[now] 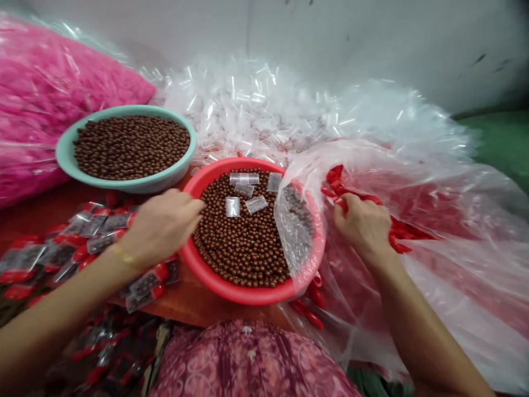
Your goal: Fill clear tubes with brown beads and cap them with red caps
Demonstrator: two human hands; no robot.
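My left hand (167, 226) is closed at the left rim of a red basin (243, 298); whatever its fingers hold is hidden. The basin holds round brown balls (243, 248), with several short clear plastic tubes (257, 204) lying on top. My right hand (366, 223) is curled among red plastic pieces (335, 179) at the mouth of a large clear plastic bag (430, 275). Its fingertips are partly hidden among the pieces. A flap of the bag (291, 231) lies over the basin's right side.
A pale green basin (66, 151) of similar balls stands back left, beside a bag of pink pieces (49, 99). Filled clear tubes with red ends (144, 284) lie at the left. Clear plastic tubes (248, 99) are heaped along the wall. Red pieces (308, 314) lie by the basin.
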